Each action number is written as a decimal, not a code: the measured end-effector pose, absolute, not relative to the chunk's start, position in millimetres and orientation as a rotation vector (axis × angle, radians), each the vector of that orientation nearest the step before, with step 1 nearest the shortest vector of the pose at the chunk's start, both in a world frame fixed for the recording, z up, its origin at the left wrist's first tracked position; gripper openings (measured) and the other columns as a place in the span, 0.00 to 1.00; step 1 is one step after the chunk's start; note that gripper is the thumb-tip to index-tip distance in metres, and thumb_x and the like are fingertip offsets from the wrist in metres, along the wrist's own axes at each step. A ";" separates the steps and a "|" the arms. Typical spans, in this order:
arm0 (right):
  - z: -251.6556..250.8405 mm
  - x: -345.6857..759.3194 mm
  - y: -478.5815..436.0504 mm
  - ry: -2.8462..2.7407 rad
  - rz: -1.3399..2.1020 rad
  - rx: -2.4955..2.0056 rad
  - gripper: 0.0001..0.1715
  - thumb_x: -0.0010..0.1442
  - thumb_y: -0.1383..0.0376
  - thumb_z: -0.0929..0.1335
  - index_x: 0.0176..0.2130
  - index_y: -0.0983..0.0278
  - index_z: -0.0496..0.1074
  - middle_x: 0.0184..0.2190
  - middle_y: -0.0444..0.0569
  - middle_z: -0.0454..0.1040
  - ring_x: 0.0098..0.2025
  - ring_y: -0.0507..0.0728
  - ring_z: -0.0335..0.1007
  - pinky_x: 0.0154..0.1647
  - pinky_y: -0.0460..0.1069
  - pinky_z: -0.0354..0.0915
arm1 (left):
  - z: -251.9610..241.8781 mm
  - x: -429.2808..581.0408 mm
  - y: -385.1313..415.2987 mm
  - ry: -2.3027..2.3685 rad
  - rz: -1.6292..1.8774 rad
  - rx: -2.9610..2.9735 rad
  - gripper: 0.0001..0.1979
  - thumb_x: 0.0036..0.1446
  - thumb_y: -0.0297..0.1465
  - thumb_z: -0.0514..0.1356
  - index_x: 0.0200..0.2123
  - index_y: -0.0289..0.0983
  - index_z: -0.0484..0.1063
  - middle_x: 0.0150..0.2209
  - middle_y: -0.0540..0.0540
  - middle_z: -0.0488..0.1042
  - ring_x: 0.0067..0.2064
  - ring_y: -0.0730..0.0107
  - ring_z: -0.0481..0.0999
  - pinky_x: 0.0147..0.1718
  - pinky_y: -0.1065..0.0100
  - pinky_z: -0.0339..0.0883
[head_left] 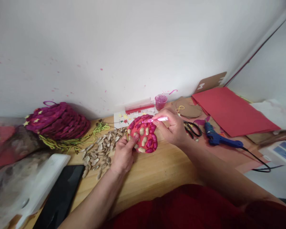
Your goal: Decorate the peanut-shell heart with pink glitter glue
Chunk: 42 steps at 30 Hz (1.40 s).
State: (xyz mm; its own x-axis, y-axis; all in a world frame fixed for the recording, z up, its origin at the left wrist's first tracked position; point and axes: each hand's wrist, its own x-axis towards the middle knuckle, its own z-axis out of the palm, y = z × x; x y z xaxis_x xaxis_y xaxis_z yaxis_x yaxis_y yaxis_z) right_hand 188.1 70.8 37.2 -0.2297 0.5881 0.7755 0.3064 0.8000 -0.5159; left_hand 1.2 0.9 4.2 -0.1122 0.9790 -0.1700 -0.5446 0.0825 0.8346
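My left hand (124, 152) grips the lower left edge of a heart-shaped red card (138, 129), thumb on top. Peanut shells are stuck over the card; those along the top and right edges are painted magenta, while the inner ones (144, 141) are bare. In my right hand (172, 127) is a paintbrush (162, 119) with a white handle, pinched between thumb and fingers. Its pink tip touches the shells near the card's top edge. Behind the hands stands a clear cup of magenta paint (161, 101).
Loose peanut shells (95, 156) lie left of my left hand, near a stack of finished magenta pieces (59, 121) with yellow-green strings. A black phone (59, 194) is at front left. Scissors (193, 129), a blue glue gun (219, 138) with its cable and red card sheets (235, 111) lie right.
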 end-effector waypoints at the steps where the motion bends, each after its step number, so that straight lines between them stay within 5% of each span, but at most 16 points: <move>1: 37.2 188.5 71.2 -1.820 0.309 -0.684 0.03 0.69 0.67 0.71 0.41 0.58 0.76 0.36 0.46 0.81 0.42 0.58 0.75 0.46 0.56 0.69 | 3.1 0.9 1.1 0.940 1.443 0.620 0.20 0.42 0.40 0.83 0.33 0.37 0.82 0.27 0.45 0.83 0.24 0.67 0.78 0.24 0.68 0.73; 18: 43.1 189.1 67.7 -1.843 0.249 -0.658 0.04 0.68 0.68 0.72 0.41 0.58 0.76 0.36 0.45 0.81 0.42 0.57 0.74 0.47 0.56 0.70 | -8.3 -2.6 1.0 1.067 1.466 0.832 0.21 0.48 0.44 0.79 0.35 0.36 0.81 0.31 0.46 0.84 0.30 0.68 0.79 0.34 0.67 0.75; 25: 44.1 187.8 65.9 -1.859 0.275 -0.601 0.05 0.68 0.69 0.72 0.42 0.58 0.76 0.35 0.45 0.80 0.41 0.57 0.74 0.45 0.55 0.70 | -6.6 -4.5 -0.3 1.161 1.462 1.010 0.23 0.51 0.47 0.77 0.40 0.35 0.83 0.41 0.42 0.87 0.36 0.64 0.82 0.41 0.64 0.76; 42: 45.2 188.8 65.1 -1.882 0.207 -0.644 0.03 0.68 0.67 0.72 0.40 0.58 0.77 0.35 0.46 0.82 0.41 0.58 0.75 0.46 0.57 0.68 | -12.3 -8.0 0.7 1.307 1.428 1.224 0.21 0.56 0.49 0.73 0.41 0.36 0.83 0.39 0.43 0.86 0.38 0.62 0.80 0.42 0.63 0.74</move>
